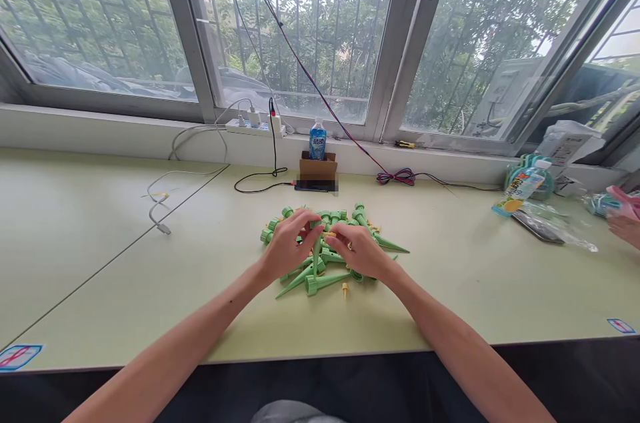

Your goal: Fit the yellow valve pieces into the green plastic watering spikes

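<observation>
Over a pile of green plastic watering spikes point(330, 278), both my hands work close together. My left hand point(289, 244) pinches one green watering spike point(317, 255) near its wide top, and the tip points down. Between the thumb and fingers of my right hand point(364, 249) is a small yellow plug point(329, 234), held against or just beside the upper part of that spike; whether it is inserted is hard to see. More small yellow pieces lie among the spikes. One loose yellow plug point(345, 289) lies on the table at the pile's near edge.
Behind the pile stand a small cardboard box point(318, 169) and a blue-labelled bottle point(317, 140). Cables point(260, 184) run to a power strip point(250, 127) on the sill. At right are a tilted bottle point(523, 191), a phone point(539, 226), plastic bags and another person's hand point(625, 226).
</observation>
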